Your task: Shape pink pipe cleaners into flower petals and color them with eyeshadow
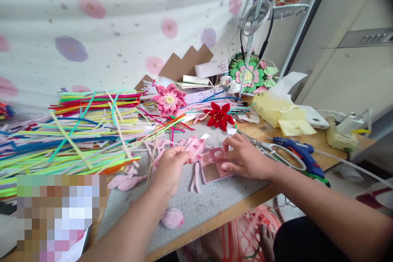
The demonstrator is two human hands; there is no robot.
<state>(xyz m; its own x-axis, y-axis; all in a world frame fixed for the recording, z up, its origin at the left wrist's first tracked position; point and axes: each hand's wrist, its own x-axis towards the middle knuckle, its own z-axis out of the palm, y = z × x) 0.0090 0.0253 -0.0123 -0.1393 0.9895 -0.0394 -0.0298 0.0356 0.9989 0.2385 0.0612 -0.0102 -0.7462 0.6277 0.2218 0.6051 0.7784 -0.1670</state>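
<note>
My left hand (170, 167) is closed in a pinch on a pink pipe-cleaner flower piece (195, 146) above a grey cutting mat (199, 202). My right hand (245, 156) rests with its fingers pressed on a small pink compact (212, 166) lying open on the mat. Loose pink petals (172, 217) lie on the mat near my left arm, and more pink petals (125, 181) sit to its left.
A big heap of coloured pipe cleaners (76, 131) fills the left of the table. A pink flower (169, 100) and a red flower (219, 116) lie behind the mat. Scissors (278, 151), a blue glue gun (302, 154) and yellow bags (278, 110) sit at right.
</note>
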